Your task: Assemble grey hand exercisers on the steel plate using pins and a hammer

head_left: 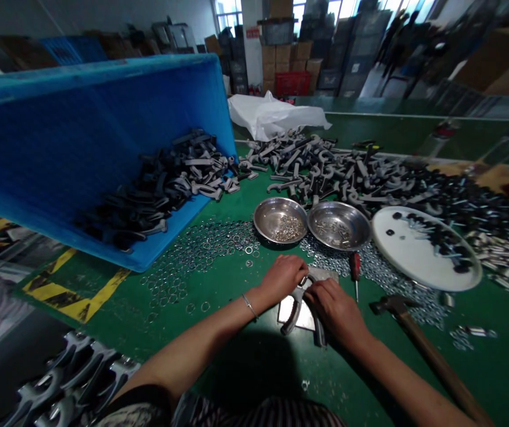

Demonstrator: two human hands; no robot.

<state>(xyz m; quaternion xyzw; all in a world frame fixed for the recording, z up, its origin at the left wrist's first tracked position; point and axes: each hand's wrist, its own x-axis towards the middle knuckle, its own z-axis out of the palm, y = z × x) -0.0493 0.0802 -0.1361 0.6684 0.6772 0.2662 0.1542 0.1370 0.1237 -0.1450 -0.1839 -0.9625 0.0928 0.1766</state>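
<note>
A person worked at a crowded green bench (pixel 254 362), its near-left edge marked with yellow-and-black tape (pixel 74 293). The only open room lay between the forearms and along that taped corner. A tipped blue crate (pixel 80 112) spilled dark parts on the left, two steel bowls (pixel 279 218) sat just beyond the hands, and a white round tray (pixel 418 261) lay to the right. Scattered washers (pixel 201 249) ringed the work spot, with a screwdriver (pixel 355 268) and a hammer (pixel 414 332) close by the right wrist. The left hand (pixel 283 276) and right hand (pixel 336 311) met over a curved metal part (pixel 294 308) lying on a small steel plate (pixel 306 320). The fingers of both hands were curled shut on the part's upper end.
</note>
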